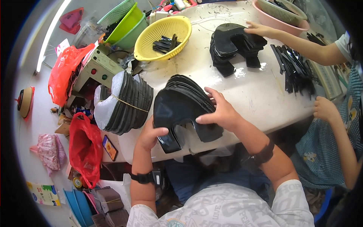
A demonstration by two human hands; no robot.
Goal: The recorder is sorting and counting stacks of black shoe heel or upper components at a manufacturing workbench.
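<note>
White table [251, 100], black stack [170, 108] between two hands

Clutter rings the tabletop, and a light tube [53, 34] shines on the wall at the left. Close to the near edge sits the stack, made of glossy horseshoe-shaped pieces, its notch facing the wearer and its layers fanned out toward the back. Whether it rests on the table or is lifted a little, I cannot tell.

Both hands grip it from opposite sides. The left hand [148, 137] has its thumb on the front at the lower left, its fingers hidden; the right hand [225, 115] presses its thumb on the front beside the notch, fingers spread along the right flank.

Just left of the stack stands a grey bundle [128, 104] tied with a band [130, 104]. Beyond lies a yellow basket [144, 34] holding black strips [166, 44]. Farther right is a second stack [228, 39], a co-worker's arm [314, 47] stretched to its upper edge. More strips [294, 68] lie beside it. A phone [110, 148] and a red bag [85, 151] are at the left.
</note>
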